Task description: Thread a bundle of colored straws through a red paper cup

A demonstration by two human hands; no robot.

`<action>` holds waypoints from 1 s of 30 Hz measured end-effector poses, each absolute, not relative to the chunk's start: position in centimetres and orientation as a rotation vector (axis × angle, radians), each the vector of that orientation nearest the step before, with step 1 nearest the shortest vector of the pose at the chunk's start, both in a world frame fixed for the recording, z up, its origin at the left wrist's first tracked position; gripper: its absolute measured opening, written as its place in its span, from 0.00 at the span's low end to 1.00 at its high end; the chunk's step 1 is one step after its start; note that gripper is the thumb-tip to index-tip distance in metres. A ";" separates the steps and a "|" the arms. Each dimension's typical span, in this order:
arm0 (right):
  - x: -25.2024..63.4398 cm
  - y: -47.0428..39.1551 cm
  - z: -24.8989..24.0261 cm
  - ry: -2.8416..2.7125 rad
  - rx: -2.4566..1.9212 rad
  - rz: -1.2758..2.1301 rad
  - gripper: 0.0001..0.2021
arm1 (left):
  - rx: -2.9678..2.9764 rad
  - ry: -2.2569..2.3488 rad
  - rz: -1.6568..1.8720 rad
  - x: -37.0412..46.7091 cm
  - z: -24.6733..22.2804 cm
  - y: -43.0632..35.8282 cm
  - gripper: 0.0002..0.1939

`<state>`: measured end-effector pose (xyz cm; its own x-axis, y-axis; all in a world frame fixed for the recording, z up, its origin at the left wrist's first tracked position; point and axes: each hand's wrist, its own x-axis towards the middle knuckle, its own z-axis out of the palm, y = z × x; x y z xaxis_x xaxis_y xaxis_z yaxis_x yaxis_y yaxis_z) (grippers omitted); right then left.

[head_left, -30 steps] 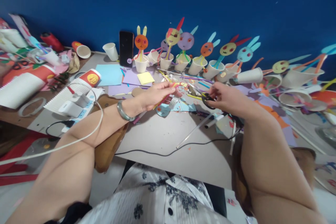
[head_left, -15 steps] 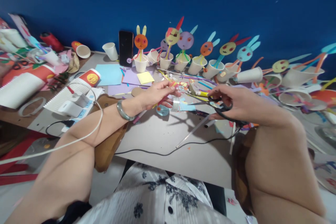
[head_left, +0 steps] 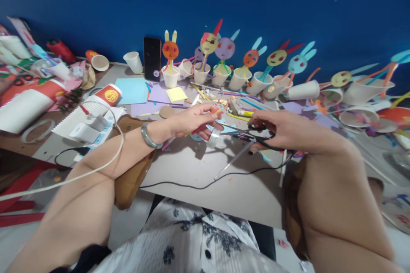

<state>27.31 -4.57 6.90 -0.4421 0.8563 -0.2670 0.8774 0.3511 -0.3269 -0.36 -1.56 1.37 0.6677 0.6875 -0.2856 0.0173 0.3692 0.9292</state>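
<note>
My left hand (head_left: 200,120) is closed around a red and yellow piece, perhaps a paper strip, partly hidden by the fingers. Below those fingers hangs what looks like a small roll of clear tape (head_left: 213,138). My right hand (head_left: 278,128) grips black-handled scissors (head_left: 236,129), their blades parted and pointing left toward the roll. Whether the blades touch anything is unclear. Beneath the hands are a light-blue paper face (head_left: 196,137), mostly covered by the left hand, and a clear straw (head_left: 235,160) lying slanted on the table.
Paper cups with rabbit-faced figures, such as an orange one (head_left: 170,50), line the blue wall beside a phone (head_left: 151,59). Paper sheets (head_left: 131,90) and scraps cover the table's back. A black cable (head_left: 192,186) crosses its front; a white charger cable (head_left: 118,153) passes over my left forearm.
The scissors and my right hand have shifted slightly left, bringing the blades closer to the clear roll. The roll has tilted and dropped a little below my left hand.
</note>
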 end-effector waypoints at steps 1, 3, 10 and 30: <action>27.3 -4.6 6.9 2.544 1.620 -0.684 0.24 | 1.129 0.747 0.473 -0.3 1.5 -1.7 0.16; 27.1 -4.6 6.8 2.553 1.585 -0.731 0.24 | 1.129 0.739 0.452 -0.3 1.8 -1.9 0.15; 26.8 -4.3 6.5 2.545 1.516 -1.015 0.27 | 1.109 0.640 0.385 -0.5 2.7 -2.7 0.15; 27.9 -3.6 4.1 2.572 1.357 -1.601 0.28 | 1.035 0.489 0.260 -1.0 2.6 -2.2 0.12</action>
<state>27.93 -3.56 4.10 -0.6526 0.7138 -0.2542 0.5433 0.2070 -0.8136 -1.02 -2.20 2.59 0.8636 0.4293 -0.2644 0.0213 0.4930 0.8698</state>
